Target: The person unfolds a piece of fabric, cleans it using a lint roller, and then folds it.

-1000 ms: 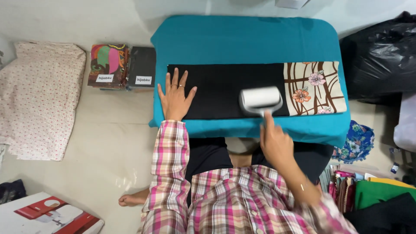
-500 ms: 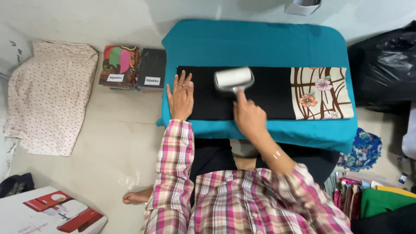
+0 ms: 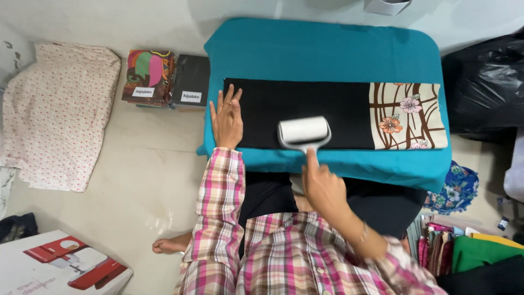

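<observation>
A folded black cloth (image 3: 305,104) with a cream floral end panel (image 3: 406,114) lies across a teal-covered low table (image 3: 327,52). My left hand (image 3: 226,117) rests flat on the cloth's left end, fingers spread. My right hand (image 3: 322,183) grips the handle of a white lint roller (image 3: 303,131). The roller lies on the black cloth near its front edge, about the middle. Both my sleeves are pink plaid.
Two packaged folded cloths (image 3: 164,79) lie on the floor left of the table. A floral cushion (image 3: 54,114) sits further left and a white-and-red box (image 3: 60,267) at bottom left. A black plastic bag (image 3: 486,87) and stacked fabrics (image 3: 469,251) crowd the right.
The lint roller went from the right part of the black cloth toward the left, then came back to the middle and nearer the front edge. My left hand stayed flat on the cloth.
</observation>
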